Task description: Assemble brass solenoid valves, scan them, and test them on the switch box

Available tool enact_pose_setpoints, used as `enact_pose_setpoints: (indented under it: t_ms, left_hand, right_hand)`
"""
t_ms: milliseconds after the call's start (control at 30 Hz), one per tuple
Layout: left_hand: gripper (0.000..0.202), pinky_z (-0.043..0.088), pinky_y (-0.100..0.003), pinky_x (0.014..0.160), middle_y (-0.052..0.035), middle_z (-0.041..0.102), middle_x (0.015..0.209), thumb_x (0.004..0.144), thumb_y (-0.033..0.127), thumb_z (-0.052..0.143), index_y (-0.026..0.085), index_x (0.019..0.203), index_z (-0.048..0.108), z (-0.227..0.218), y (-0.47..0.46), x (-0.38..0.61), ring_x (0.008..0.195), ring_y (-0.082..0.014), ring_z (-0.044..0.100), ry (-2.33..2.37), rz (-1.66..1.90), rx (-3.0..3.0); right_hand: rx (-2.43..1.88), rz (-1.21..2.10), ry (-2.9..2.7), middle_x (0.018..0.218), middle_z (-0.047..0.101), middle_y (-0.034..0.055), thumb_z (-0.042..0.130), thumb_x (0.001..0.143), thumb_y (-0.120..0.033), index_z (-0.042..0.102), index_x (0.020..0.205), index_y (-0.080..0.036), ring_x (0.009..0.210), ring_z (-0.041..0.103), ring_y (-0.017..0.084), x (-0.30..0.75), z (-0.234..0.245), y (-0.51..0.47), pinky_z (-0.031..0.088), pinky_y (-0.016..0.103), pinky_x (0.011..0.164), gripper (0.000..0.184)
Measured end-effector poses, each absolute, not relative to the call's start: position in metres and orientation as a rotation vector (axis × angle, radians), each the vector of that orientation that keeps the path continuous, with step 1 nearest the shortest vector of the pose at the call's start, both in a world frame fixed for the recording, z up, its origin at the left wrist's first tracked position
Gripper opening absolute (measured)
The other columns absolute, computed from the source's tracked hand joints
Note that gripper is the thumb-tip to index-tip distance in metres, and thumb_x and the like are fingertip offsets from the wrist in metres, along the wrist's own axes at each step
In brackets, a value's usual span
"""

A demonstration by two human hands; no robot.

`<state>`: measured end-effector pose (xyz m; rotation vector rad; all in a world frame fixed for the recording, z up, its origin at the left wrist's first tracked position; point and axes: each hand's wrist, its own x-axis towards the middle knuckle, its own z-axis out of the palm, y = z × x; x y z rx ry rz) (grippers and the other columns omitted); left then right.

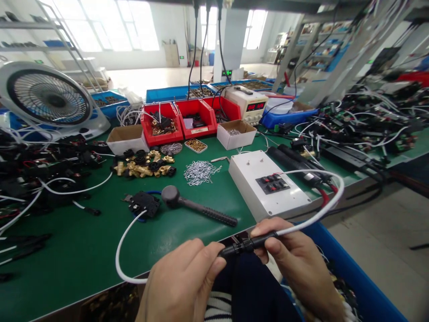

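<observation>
My left hand (187, 275) pinches one end of a black cable connector (239, 246) just in front of the table's near edge. The connector's other end sits between the thumb and fingers of my right hand (298, 259). From the right side a white cable (318, 219) loops up to the terminal block (272, 182) on a white control box (264, 165). Another white cable (119, 250) runs from beneath my left hand to a small black module (144, 203) on the green table. Whether the connector's two halves are fully joined I cannot tell.
A black rubber mallet (201, 208) lies behind my hands. Farther back are metal clips (200, 173), brass fittings (137, 169), red bins (197, 118) and a power supply (246, 103). Black wired assemblies (47, 165) and a fan (50, 98) stand left; a blue crate (362, 273) is lower right.
</observation>
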<state>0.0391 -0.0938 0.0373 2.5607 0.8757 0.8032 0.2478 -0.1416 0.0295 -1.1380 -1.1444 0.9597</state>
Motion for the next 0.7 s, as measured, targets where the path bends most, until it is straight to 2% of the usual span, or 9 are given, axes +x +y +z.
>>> enact_pose_setpoints:
  t_ms: [133, 333, 467, 600, 700]
  left_hand:
    - [0.023, 0.044, -0.024, 0.048, -0.002, 0.059, 0.066, 0.098, 0.027, 0.04, 0.019, 0.106, 0.06, 0.034, -0.094, 0.04, 0.057, -0.0156, 0.058, 0.884, 0.81, 2.692]
    - [0.022, 0.044, -0.026, 0.051, -0.0018, 0.059, 0.068, 0.098, 0.027, 0.04, 0.018, 0.105, 0.059, 0.033, -0.093, 0.041, 0.058, -0.0161, 0.058, 0.939, 0.835, 2.734]
    - [0.023, 0.045, -0.026, 0.053, -0.0023, 0.061, 0.07, 0.099, 0.027, 0.039, 0.019, 0.105, 0.059, 0.032, -0.093, 0.044, 0.06, -0.0166, 0.06, 0.953, 0.84, 2.68]
    - [0.03, 0.044, -0.026, 0.051, -0.001, 0.062, 0.067, 0.1, 0.03, 0.036, 0.02, 0.094, 0.063, 0.031, -0.093, 0.048, 0.057, -0.0166, 0.059, 0.884, 0.716, 2.63]
    - [0.032, 0.047, -0.027, 0.058, -0.0027, 0.066, 0.079, 0.099, 0.039, 0.037, 0.021, 0.095, 0.064, 0.029, -0.08, 0.04, 0.068, -0.0184, 0.063, 0.98, 0.658, 2.569]
  right_hand:
    - [-1.164, 1.052, -1.047, 0.058, 0.059, -0.0024, 0.067, 0.086, -0.042, 0.069, 0.086, -0.02, 0.051, 0.054, 0.009, 0.242, 0.023, -0.142, 0.044, 0.016, 0.049, 0.022]
    - [-1.234, 1.052, -0.985, 0.053, 0.054, -0.0041, 0.067, 0.085, -0.045, 0.065, 0.083, -0.016, 0.046, 0.048, 0.008, 0.234, 0.02, -0.137, 0.039, 0.018, 0.045, 0.029]
    - [-1.231, 1.044, -0.983, 0.054, 0.053, -0.004, 0.066, 0.085, -0.047, 0.065, 0.082, -0.017, 0.047, 0.048, 0.009, 0.233, 0.019, -0.136, 0.039, 0.018, 0.046, 0.03]
    - [-1.273, 1.078, -1.04, 0.057, 0.056, -0.0023, 0.062, 0.086, -0.051, 0.065, 0.081, -0.017, 0.049, 0.051, 0.01, 0.239, 0.01, -0.138, 0.042, 0.02, 0.048, 0.034]
    - [-1.393, 1.226, -1.231, 0.058, 0.059, 0.0013, 0.055, 0.088, -0.058, 0.066, 0.072, -0.016, 0.05, 0.054, 0.013, 0.253, -0.009, -0.144, 0.046, 0.024, 0.05, 0.046]
